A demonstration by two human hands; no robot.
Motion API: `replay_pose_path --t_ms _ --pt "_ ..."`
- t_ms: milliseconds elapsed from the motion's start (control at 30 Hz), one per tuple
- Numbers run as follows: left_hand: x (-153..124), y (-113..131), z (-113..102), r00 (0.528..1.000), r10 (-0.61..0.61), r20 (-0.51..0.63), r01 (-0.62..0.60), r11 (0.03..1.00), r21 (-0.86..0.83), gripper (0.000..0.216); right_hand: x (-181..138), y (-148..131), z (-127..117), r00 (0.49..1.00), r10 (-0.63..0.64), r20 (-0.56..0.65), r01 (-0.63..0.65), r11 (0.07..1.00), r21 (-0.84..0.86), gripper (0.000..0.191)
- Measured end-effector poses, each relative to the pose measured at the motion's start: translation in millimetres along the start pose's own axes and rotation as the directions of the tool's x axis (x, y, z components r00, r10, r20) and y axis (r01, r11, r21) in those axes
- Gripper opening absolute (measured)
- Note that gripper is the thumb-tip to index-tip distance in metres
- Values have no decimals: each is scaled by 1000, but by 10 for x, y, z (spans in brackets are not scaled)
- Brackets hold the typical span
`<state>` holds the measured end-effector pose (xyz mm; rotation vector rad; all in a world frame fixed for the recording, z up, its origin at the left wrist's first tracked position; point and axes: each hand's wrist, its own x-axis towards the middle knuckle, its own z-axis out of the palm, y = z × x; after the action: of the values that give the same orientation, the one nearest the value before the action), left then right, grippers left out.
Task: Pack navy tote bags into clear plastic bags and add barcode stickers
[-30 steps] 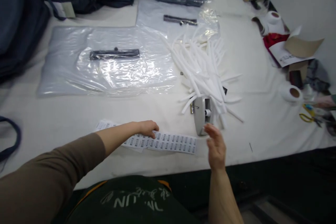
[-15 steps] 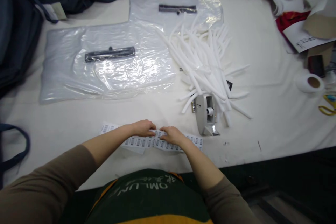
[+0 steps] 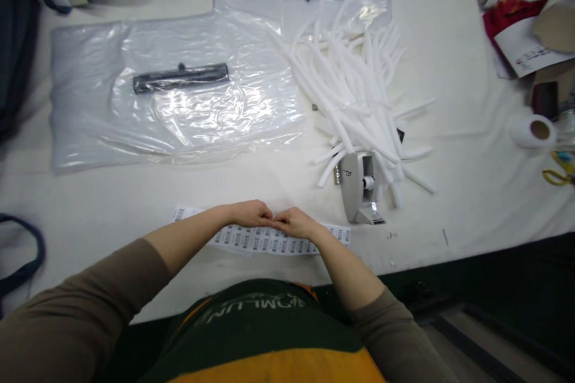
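Note:
Strips of white barcode labels (image 3: 269, 243) lie near the front edge of the table, overlapping toward the left. My left hand (image 3: 252, 214) is closed at their top edge, its fingertips pinched on the label sheet. My right hand (image 3: 294, 223) is closed there too, thumb and fingers pressed together, and its fingertips meet those of my left hand. Exactly what lies between the fingertips is too small to see. Right of my hands stands a grey tape dispenser (image 3: 354, 188), against a bundle of white foam strips (image 3: 354, 96).
Clear plastic bags (image 3: 99, 102) with dark tubular pieces (image 3: 182, 78) on them cover the back left. Navy fabric bags (image 3: 18, 60) are at the left. White rolls (image 3: 532, 131), papers (image 3: 523, 45) and yellow scissors (image 3: 559, 170) lie at the right.
My fingertips have come together at the sheet's top edge, where there was a small gap. The label strip lies flatter. The whole view has shifted slightly.

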<state>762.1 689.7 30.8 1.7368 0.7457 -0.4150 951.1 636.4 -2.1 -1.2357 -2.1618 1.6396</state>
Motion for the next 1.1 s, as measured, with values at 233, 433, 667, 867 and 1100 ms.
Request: replay_pose_path --t_ms 233,433,667,867,1100 --pt "-43 -145 41 1000 5 19 0 967 -253 46 -12 71 121 986 -65 -156 89 985 148 47" --pt "-51 -79 12 1000 -8 8 9 969 -248 50 -17 113 149 990 7 -144 8 994 106 42" --pt "-101 -163 -144 994 -95 -47 99 993 70 33 -143 259 16 988 140 -57 -145 986 -83 28" --pt "-121 -357 -122 984 -145 -101 168 945 279 39 -190 301 45 981 187 -61 -192 976 -102 29" --pt "-256 -548 -172 972 -194 -136 228 923 311 41 -360 471 46 954 261 -148 -262 965 10 29"
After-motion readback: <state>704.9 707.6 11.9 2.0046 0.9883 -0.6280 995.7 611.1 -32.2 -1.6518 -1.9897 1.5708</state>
